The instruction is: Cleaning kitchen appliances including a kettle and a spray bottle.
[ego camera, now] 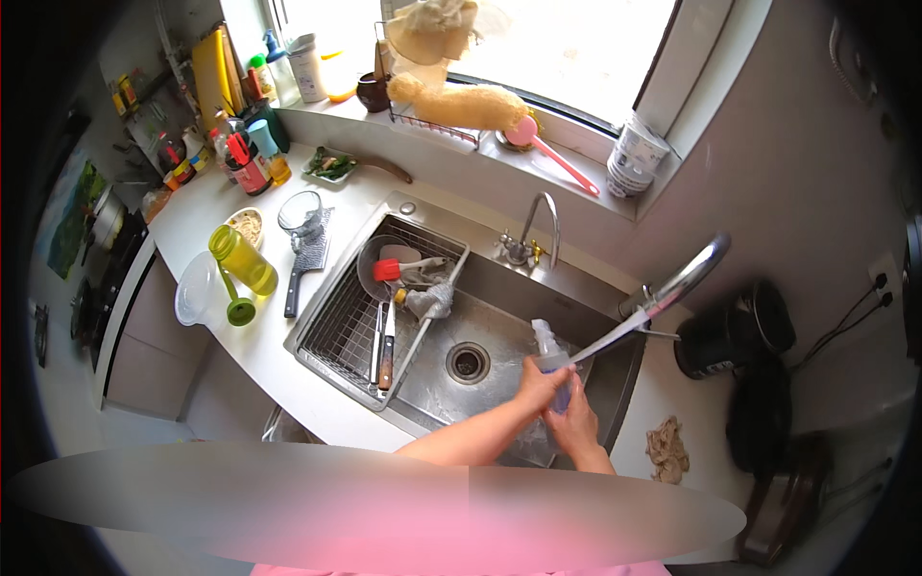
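Over the right part of the steel sink [432, 385], both of my hands are closed around a clear plastic spray bottle [553, 360]. My left hand [540, 392] grips it from the left, my right hand [574, 417] from the right, lower down. Water runs from the large faucet [684, 277] onto the bottle and fingers. Left of my hands lies the round drain [468, 362]. A wire rack [338, 324] in the sink's left side holds a strainer [371, 270], a red-headed brush [387, 270] and a wooden-handled knife [387, 353].
On the left counter are a cleaver [311, 252], a glass cup [300, 212], a yellow-green bottle [243, 259] and a plastic lid [196, 288]. A crumpled cloth [668, 450] lies on the right counter, near a black container [735, 331]. A small tap [517, 248] stands behind the sink.
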Action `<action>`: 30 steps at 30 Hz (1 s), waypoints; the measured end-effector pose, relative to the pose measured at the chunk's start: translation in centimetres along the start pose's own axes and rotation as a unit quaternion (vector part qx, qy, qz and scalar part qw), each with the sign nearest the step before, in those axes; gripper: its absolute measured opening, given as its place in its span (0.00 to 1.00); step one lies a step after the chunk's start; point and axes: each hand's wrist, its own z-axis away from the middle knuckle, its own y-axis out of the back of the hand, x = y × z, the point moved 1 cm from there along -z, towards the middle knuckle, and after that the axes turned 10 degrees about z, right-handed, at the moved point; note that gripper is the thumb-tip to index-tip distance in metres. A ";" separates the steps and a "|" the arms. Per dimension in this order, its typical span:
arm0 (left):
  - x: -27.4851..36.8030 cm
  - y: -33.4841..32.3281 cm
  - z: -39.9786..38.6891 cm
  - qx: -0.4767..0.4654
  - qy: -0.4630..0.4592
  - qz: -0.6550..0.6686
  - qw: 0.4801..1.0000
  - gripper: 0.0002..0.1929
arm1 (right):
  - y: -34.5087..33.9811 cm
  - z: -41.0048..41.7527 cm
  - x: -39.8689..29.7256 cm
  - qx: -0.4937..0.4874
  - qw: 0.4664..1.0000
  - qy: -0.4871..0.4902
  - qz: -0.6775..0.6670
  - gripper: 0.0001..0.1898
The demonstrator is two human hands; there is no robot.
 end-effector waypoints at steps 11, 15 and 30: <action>6.2 2.7 0.2 -0.206 0.165 0.323 0.909 0.24 | 0.3 -0.3 2.5 -0.176 0.889 0.046 -0.419 0.47; 6.1 2.4 -0.4 -0.233 0.165 0.337 0.897 0.23 | -0.1 1.3 3.2 -0.306 0.760 -0.070 -0.569 0.42; 5.2 1.1 0.9 -0.059 0.172 0.211 0.960 0.32 | 0.9 0.0 -0.6 0.087 0.995 0.025 0.048 0.44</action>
